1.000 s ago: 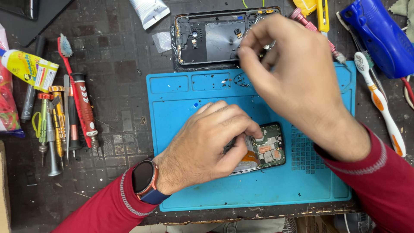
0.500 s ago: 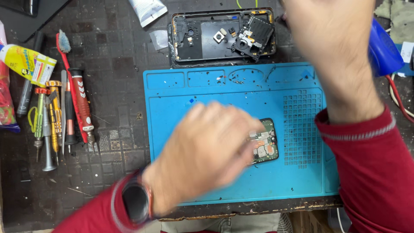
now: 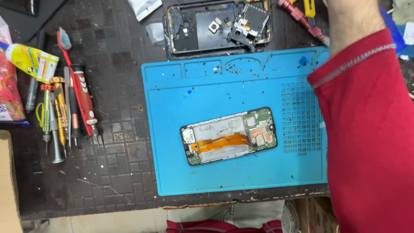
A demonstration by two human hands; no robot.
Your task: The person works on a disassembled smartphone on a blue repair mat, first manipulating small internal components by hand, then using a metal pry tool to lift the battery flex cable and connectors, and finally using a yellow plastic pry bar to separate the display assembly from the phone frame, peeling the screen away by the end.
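Observation:
An opened phone (image 3: 228, 136) lies flat in the middle of the blue work mat (image 3: 241, 181). Its green circuit boards and an orange flex cable are exposed, and nothing touches it. Beyond the mat's far edge sits a black phone back frame (image 3: 194, 30) with a small black part (image 3: 252, 19) lying in its right end. My right forearm, in a red sleeve (image 3: 366, 129), crosses the right side of the mat and reaches past the top edge, so that hand itself is out of frame. My left hand is not in the picture.
To the left of the mat lie several screwdrivers (image 3: 56, 112), a red-handled brush (image 3: 71, 69) and a yellow tube (image 3: 32, 60). A blue object (image 3: 394, 34) sits at the far right behind my arm. A cardboard edge (image 3: 8, 185) stands at the lower left.
My left hand has lifted off the opened phone and gone out of view. My right hand left the back frame, where the small black part now lies, and rose out of frame.

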